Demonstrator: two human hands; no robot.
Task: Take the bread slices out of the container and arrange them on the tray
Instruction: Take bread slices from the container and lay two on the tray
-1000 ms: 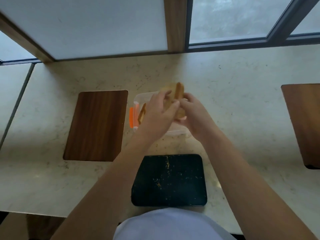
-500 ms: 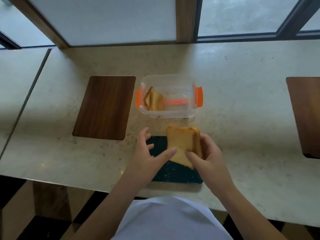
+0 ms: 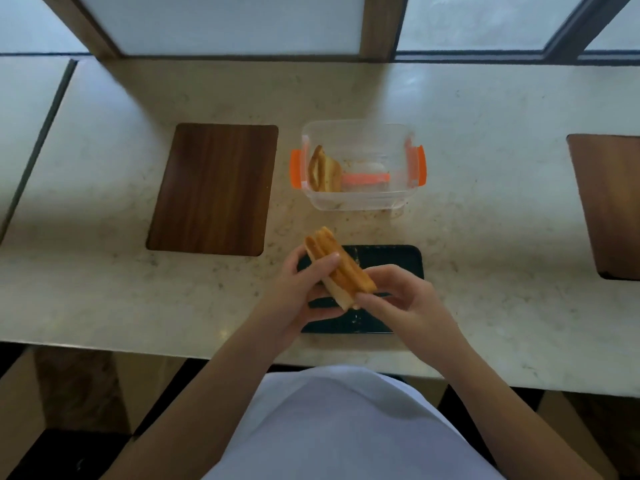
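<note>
Stack of toasted bread slices held on edge above black tray, left hand clasping its near-left side, right hand pinching its lower end, more slices upright in clear container beyond

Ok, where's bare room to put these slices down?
The dark tray's right part is bare. Counter between container and right wooden board is free. Both hands crowd the tray's left.
</note>
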